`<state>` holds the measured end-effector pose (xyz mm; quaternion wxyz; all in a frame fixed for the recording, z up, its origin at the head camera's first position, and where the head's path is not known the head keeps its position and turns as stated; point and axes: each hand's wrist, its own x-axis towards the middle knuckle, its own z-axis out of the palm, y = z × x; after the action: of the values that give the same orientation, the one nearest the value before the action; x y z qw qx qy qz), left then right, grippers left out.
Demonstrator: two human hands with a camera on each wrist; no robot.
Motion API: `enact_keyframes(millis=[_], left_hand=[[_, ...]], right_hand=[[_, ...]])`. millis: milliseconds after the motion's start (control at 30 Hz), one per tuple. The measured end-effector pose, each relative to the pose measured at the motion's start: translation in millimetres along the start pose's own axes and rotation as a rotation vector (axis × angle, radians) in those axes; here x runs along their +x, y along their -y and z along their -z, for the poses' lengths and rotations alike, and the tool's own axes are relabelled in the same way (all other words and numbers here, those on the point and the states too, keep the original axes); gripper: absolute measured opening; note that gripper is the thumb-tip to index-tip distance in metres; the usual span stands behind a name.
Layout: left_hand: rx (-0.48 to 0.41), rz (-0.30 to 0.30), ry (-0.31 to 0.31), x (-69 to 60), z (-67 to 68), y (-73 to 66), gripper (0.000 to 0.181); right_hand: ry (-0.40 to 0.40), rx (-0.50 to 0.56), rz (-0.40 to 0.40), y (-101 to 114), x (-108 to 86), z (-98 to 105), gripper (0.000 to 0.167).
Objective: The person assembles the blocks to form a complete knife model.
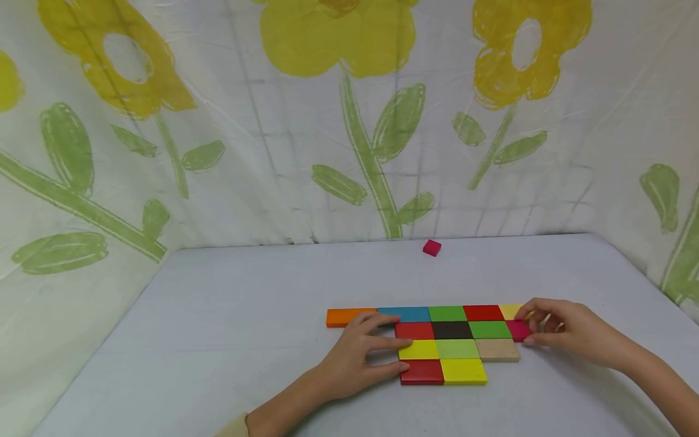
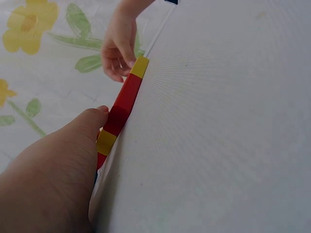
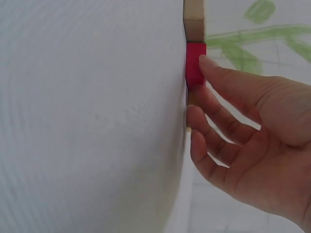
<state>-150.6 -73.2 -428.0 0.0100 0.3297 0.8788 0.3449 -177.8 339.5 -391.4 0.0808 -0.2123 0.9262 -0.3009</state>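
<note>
Flat coloured wooden blocks lie edge to edge in four rows on the table. My left hand [image 1: 357, 355] has its fingers spread, with fingertips against the left ends of the lower rows, at the red block [image 1: 415, 331], the yellow block [image 1: 417, 350] and the dark red block [image 1: 423, 373]. With thumb and index finger, my right hand [image 1: 579, 331] pinches the crimson block [image 1: 517, 331] at the right end of the second row. The right wrist view shows the thumb on that crimson block [image 3: 195, 63]. Part of the pale yellow block [image 1: 509, 312] is behind the right fingers.
An orange block [image 1: 341, 317] extends the far row leftward, beside a blue block [image 1: 412, 314]. A tan block [image 1: 498, 350] ends the third row. One small crimson block [image 1: 432, 247] lies alone near the table's back edge. Behind hangs a flower-printed curtain [image 1: 262, 200].
</note>
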Motion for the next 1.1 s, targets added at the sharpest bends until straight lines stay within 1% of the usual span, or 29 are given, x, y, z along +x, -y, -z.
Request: enact_keyframes(millis=[100,333,600,667,767,1100], left_hand=[[0.001,-0.002,0.000,0.3,-0.4,-0.2,0.041],[-0.002,0.000,0.006,0.5,-2.1,0.1,0.041],[0.006,-0.001,0.006,1.1,-1.5,-1.0,0.041],[0.008,-0.004,0.005,1.1,-1.3,-1.1,0.041],[0.009,-0.006,0.002,0.7,-1.0,-0.9,0.041],[0.010,0.003,0.003,-0.1,-0.6,0.2,0.041]], right_hand=[[0.004,0.002,-0.007,0.3,-0.5,1.1,0.028],[0.014,0.015,0.005,-1.2,-2.5,6.0,0.029],[-0.004,-0.015,0.048,1.8,0.7,12.6,0.029],[-0.011,-0.022,0.053,4.9,3.7,13.8,0.029],[-0.017,-0.028,0.036,11.6,10.8,15.1,0.029],[-0.037,-0.031,0.041,35.1,43.7,19.8,0.030]])
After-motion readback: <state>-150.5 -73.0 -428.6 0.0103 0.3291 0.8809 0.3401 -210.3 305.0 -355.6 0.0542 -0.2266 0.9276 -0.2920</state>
